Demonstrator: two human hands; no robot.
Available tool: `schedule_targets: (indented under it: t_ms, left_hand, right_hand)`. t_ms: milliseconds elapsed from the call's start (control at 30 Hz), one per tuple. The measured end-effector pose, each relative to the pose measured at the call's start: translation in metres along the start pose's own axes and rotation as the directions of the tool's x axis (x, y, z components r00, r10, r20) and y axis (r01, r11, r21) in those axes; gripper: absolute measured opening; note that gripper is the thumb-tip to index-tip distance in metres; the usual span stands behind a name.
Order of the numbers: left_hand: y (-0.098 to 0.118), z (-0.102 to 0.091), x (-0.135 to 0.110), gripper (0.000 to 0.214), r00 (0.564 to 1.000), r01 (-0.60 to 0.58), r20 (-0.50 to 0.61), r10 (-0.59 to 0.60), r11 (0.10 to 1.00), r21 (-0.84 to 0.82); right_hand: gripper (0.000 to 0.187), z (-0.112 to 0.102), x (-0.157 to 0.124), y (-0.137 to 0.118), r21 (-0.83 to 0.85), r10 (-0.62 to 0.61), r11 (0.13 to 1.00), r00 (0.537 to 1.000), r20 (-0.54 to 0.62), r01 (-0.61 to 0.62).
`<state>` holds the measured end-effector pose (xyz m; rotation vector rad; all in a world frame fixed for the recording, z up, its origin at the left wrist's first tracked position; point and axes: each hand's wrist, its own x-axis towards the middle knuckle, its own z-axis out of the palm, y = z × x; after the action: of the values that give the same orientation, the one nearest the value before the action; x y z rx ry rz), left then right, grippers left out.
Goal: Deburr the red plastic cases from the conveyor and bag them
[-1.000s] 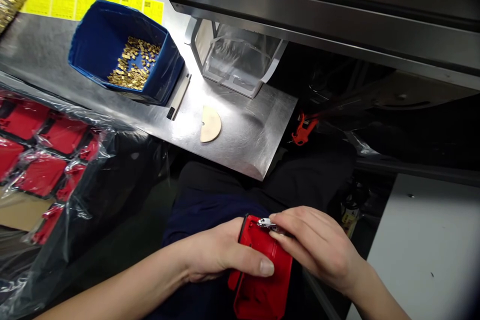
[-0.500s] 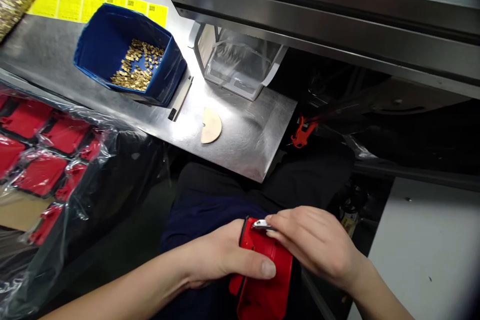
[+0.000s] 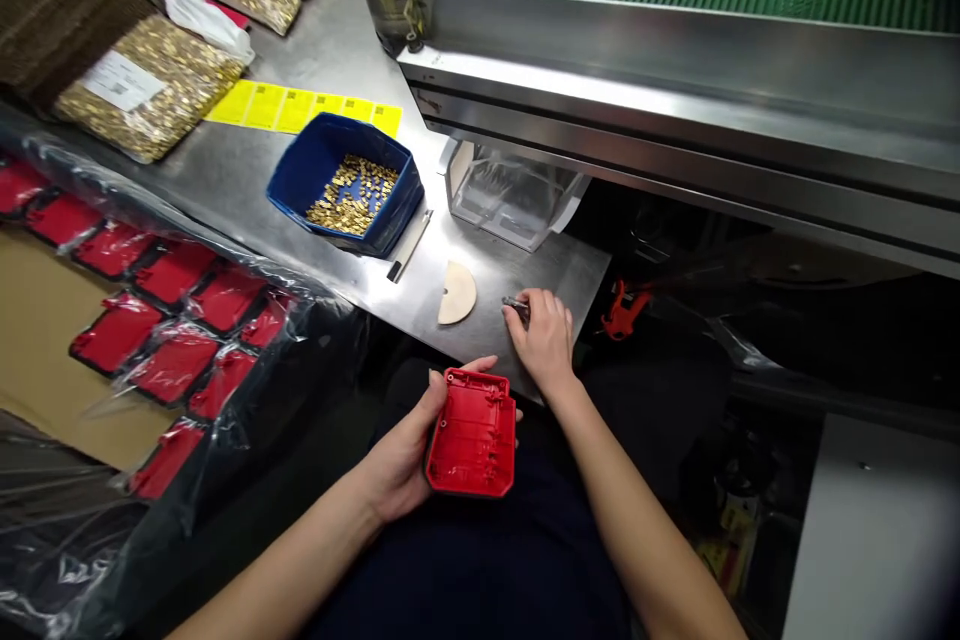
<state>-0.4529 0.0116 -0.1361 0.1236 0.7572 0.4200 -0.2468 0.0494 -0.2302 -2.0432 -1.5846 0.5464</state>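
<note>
My left hand (image 3: 401, 465) is wrapped round a red plastic housing (image 3: 471, 445), an open shallow shell whose ribbed inside faces up. It is held above my lap, in front of the table's edge. My right hand (image 3: 546, 338) is closed on a small dark tool (image 3: 516, 308) with a metallic-looking tip, low at the metal table (image 3: 409, 305). Most of that tool is hidden by the fingers, so its kind does not show. Just left of it lies a pale half-round disc (image 3: 457, 294).
A blue bin (image 3: 405, 210) holds small brass parts (image 3: 352, 200). Beside it lie a white marker-like stick (image 3: 410, 246), yellow labels (image 3: 300, 108) and bags of brass parts (image 3: 154, 90). A clear bin (image 3: 510, 200) sits under the conveyor frame (image 3: 675, 90). Red housings (image 3: 169, 360) fill a lined box at left.
My right hand has moved from the housing up to the table with the small tool. My left hand has turned the housing so its open inside faces up. The view has shifted.
</note>
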Motion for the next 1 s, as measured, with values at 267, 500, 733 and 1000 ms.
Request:
schedule_targets:
  t_ms: [267, 500, 733, 1000]
  left_hand:
    - [0.003, -0.021, 0.006, 0.092, 0.999, -0.017, 0.047, 0.023, 0.993, -0.117]
    - [0.002, -0.017, 0.013, 0.076, 0.994, 0.02, -0.107, -0.025, 0.999, -0.048]
    - [0.007, -0.006, 0.011, 0.061, 0.995, -0.013, -0.095, 0.021, 0.997, 0.082]
    - [0.003, -0.007, 0.004, 0.053, 0.998, -0.035, -0.033, 0.048, 0.945, 0.324]
  right_hand:
    - [0.021, -0.055, -0.053, -0.016, 0.228, -0.052, 0.973, 0.999, 0.012, 0.048]
    - [0.027, -0.091, -0.11, -0.055, 0.253, -0.532, 0.846, 0.783, 0.323, 0.47]
    - [0.019, -0.092, -0.105, -0.056, 0.7, -0.047, 0.677, 0.936, 0.348, -0.226]
    - [0.026, -0.065, -0.093, -0.038, 0.617, 0.379, -0.305, 0.501, 0.778, -0.726]
